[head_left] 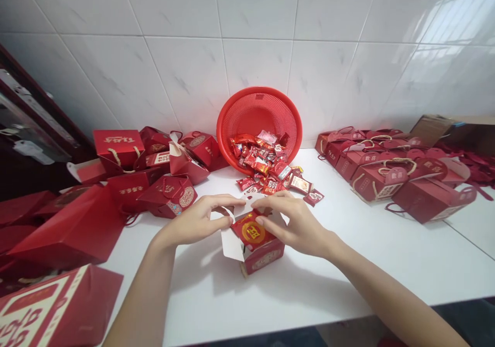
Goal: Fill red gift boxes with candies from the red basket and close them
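A small red gift box (265, 259) stands on the white table with its white-lined flaps up and its top uncovered. Inside it lies a red packet with a gold round emblem (253, 231). My left hand (204, 217) grips the box's left and back edges, thumb and fingers curved around the flap. My right hand (297, 220) holds the back and right side of the box, its thumb close over the packet. Just behind the box, wrapped sweets (273, 184) spill from a tipped red plastic basket (259, 94).
Red gift boxes (119, 148) pile up on the left, some lying tilted. More boxes with rope handles (381, 179) stand in rows on the right. A brown cardboard carton (433, 128) sits at the far right. The tiled wall (255, 6) bounds the table's back.
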Motion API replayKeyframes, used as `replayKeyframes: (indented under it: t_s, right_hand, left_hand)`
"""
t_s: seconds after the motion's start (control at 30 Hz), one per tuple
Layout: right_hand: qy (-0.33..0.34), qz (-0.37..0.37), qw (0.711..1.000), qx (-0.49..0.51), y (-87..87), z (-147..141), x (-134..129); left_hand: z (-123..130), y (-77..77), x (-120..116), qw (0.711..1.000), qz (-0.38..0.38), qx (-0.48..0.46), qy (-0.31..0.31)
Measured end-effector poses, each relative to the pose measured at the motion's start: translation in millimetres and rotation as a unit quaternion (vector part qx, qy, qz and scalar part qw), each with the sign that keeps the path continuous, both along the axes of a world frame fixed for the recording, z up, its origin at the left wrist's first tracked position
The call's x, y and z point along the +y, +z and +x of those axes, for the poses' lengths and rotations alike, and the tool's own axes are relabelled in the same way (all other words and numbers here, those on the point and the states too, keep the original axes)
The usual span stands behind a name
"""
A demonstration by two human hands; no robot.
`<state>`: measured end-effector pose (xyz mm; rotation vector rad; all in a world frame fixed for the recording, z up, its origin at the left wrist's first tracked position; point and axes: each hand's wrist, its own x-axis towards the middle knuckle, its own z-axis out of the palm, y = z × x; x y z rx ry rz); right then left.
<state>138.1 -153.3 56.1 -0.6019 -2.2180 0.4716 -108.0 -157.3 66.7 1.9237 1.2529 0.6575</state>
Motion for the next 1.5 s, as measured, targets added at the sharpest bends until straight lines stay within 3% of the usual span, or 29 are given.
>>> replayKeyframes:
  t_s: [0.2, 0.4, 0.6, 0.8, 1.07, 1.23, 1.37, 1.5]
  right_hand:
    - [-0.043, 0.024, 0.998, 0.028, -0.8, 8, 7]
    - [-0.039, -0.025, 0.998, 0.04, 1.5, 21, 14]
    - [-0.044, -0.068, 0.992, 0.093, -16.0, 24, 22]
    - [-0.028, -0.094, 0.989, 0.108, -31.1, 21, 21]
    - [0.009, -0.099, 0.994, 0.047, -36.8, 15, 19]
    - [-0.014, -0.159, 0.98, 0.12, -42.3, 14, 22]
    - [-0.053, -0.182, 0.969, 0.159, -48.3, 9, 23]
    - [-0.079, -0.185, 0.966, 0.162, -54.6, 4, 23]
  left_hand:
    - [0, 1.2, 2, 1.0, -0.007, 0.007, 0.013]
    - [6, -4.9, 7, 0.997, 0.049, 0.016, 0.053]
    - [11, -12.8, 13, 0.991, 0.089, -0.017, 0.101]
    - [0, -8.2, 16, 0.994, 0.057, -0.083, 0.046]
    - [23, -29.2, 20, 0.989, 0.108, -0.051, 0.093]
    - [36, -41.3, 21, 0.982, 0.137, -0.067, 0.109]
    - [40, -39.5, 20, 0.977, 0.151, -0.09, 0.12]
    - [41, -38.9, 19, 0.98, 0.149, -0.096, 0.087]
